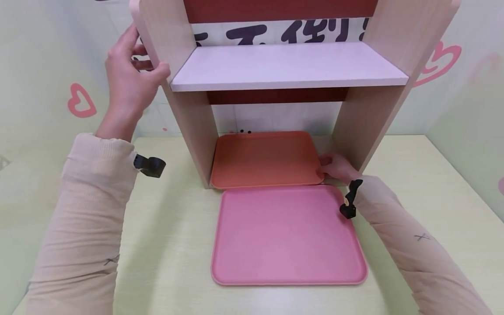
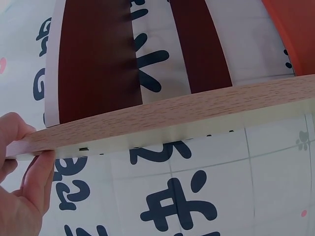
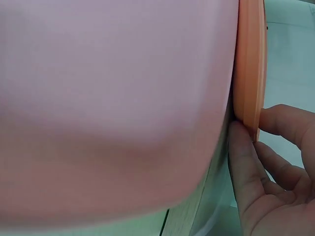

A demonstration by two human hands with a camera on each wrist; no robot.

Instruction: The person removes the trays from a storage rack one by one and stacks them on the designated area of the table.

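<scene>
A wooden tabletop shelf unit with a white middle board [image 1: 289, 65] stands on the table. My left hand [image 1: 131, 76] grips the upper front edge of its left side panel [image 1: 193, 127]; the left wrist view shows the fingers [image 2: 39, 179] and thumb on opposite faces of that panel. My right hand [image 1: 339, 167] pinches the right front corner of an orange tray [image 1: 267, 159] in the lower compartment. In the right wrist view, thumb and fingers close on the orange rim [image 3: 250, 73]. A pink tray [image 1: 289, 236] lies flat on the table just in front.
The shelf's right side panel [image 1: 368, 118] rises close beside my right hand. Behind stands a wall [image 1: 271, 116] with dark lettering and pink hearts. The pale table [image 1: 429, 175] extends to both sides. A black camera mount [image 1: 151, 166] sits on each wrist.
</scene>
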